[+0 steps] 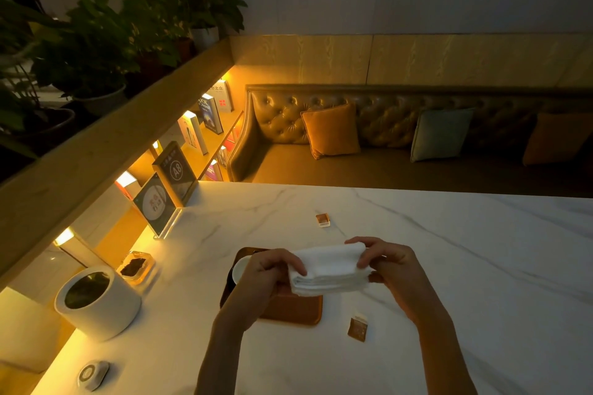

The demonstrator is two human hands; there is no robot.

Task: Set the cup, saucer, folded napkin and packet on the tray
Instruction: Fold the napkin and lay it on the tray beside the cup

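A folded white napkin (330, 268) hangs in the air above the brown tray (295, 311), held at both ends. My left hand (266, 276) grips its left end and my right hand (390, 263) pinches its right end. Behind my left hand, on the tray's left part, a white cup (239, 269) shows only partly; any saucer under it is hidden. A brown packet (357, 328) lies on the marble table just right of the tray. A second small brown packet (322, 220) lies farther back on the table.
A white round pot (96, 305) stands at the table's left, with a glass ashtray (136, 266) behind it and a small round device (93, 374) near the front edge. Two sign stands (167, 192) stand at the back left. A padded bench (385, 144) runs beyond the far edge.
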